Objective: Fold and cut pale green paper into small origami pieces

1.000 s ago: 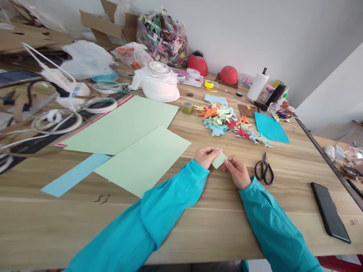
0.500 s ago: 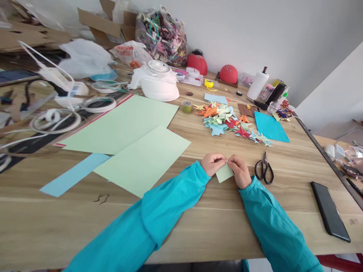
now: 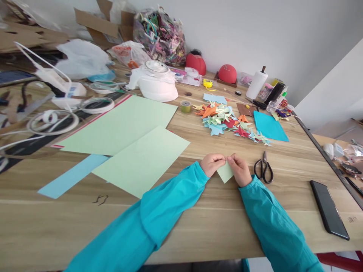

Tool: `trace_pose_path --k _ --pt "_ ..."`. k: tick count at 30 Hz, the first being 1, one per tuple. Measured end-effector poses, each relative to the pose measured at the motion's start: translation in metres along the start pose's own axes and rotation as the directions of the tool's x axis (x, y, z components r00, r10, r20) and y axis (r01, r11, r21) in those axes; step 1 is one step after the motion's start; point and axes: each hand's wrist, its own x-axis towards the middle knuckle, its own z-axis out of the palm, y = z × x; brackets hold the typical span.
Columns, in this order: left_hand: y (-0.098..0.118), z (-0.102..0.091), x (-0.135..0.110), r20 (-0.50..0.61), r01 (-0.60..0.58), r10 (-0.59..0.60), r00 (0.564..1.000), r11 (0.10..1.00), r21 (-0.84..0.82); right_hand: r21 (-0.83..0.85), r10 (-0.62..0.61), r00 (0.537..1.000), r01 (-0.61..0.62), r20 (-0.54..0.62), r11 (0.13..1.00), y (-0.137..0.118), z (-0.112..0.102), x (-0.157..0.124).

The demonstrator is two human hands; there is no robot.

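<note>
A small piece of light green paper [image 3: 225,173] is pinched at its far edge between my two hands, low over the wooden table. My left hand [image 3: 212,164] grips it from the left, thumb and fingers pressed together. From the right, my right hand [image 3: 239,169] closes on it, with its fingertips almost touching those of the left. The paper's near corner points toward me; its far part is hidden by my fingers. Black-handled scissors [image 3: 263,169] lie just right of my right hand. Beyond my hands is a pile of folded paper pieces [image 3: 224,119] in several colours.
Large light green sheets [image 3: 141,160] and a blue paper strip [image 3: 74,175] lie at the left. A black phone [image 3: 329,209] rests at the right. Further back are a turquoise sheet [image 3: 270,125], a spool [image 3: 185,107], white cables [image 3: 53,122] and a stuffed bag [image 3: 160,36].
The small green paper has turned slightly, its near corner now further right. My right fingers have shifted a little along its far edge. The whole view has moved slightly.
</note>
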Motion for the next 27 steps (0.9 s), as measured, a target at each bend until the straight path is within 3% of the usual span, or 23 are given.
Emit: trace_pose_path --k 6,11,17,25,27 --pt "-0.001 0.0 0.001 0.039 -0.01 0.008 0.999 0.999 0.033 0.018 -0.007 0.997 0.006 0.074 1.0 -0.001 0.0 0.001" --pt "-0.003 0.0 0.002 0.003 -0.003 0.003 1.0 1.0 0.011 0.093 0.023 1.0 -0.024 0.014 0.995 0.002 0.001 0.001" --pt "-0.002 0.003 0.001 0.004 0.143 -0.144 0.99 0.979 -0.142 0.327 0.163 0.98 -0.117 -0.115 0.938 0.007 0.0 0.004" --pt "0.001 -0.003 0.0 -0.068 0.09 -0.106 0.992 0.974 -0.208 0.581 0.352 0.905 -0.158 -0.237 0.798 -0.003 -0.006 0.011" --pt "0.0 -0.002 0.0 -0.096 0.085 -0.108 0.989 0.971 -0.222 0.574 0.341 0.911 -0.156 -0.231 0.804 -0.002 -0.006 0.011"
